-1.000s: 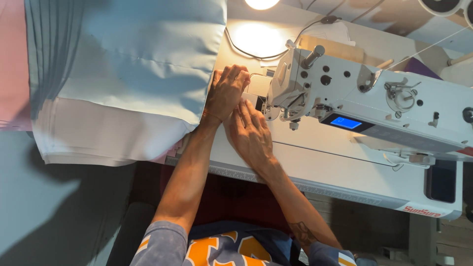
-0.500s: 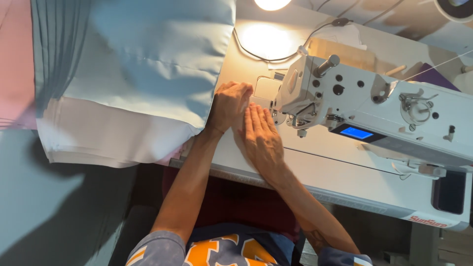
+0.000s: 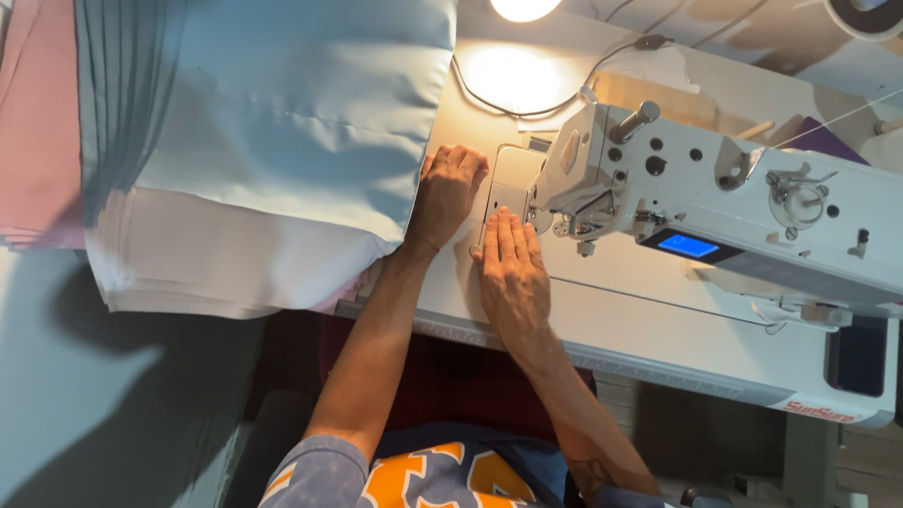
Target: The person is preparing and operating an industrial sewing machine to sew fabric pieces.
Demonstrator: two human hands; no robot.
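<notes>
My left hand point(image 3: 448, 191) lies flat on the sewing table, fingers together, pressing a small pale fabric piece point(image 3: 509, 186) beside the needle area. My right hand point(image 3: 511, 265) also rests flat, palm down, its fingertips on the near edge of that same piece, just left of the white sewing machine head point(image 3: 715, 202). Neither hand grips anything. The presser foot point(image 3: 548, 218) sits right of my fingertips, partly hidden by the machine head.
A large pile of light blue and white fabric point(image 3: 273, 150) covers the table's left side, with pink fabric point(image 3: 38, 122) beyond it. A lamp point(image 3: 523, 7) shines from above and a black cable point(image 3: 527, 111) loops across the table. The table's front edge point(image 3: 658, 367) runs diagonally.
Both hands have spread slightly apart; the right hand slid nearer the machine head and lies flatter. The view has shifted a little.
</notes>
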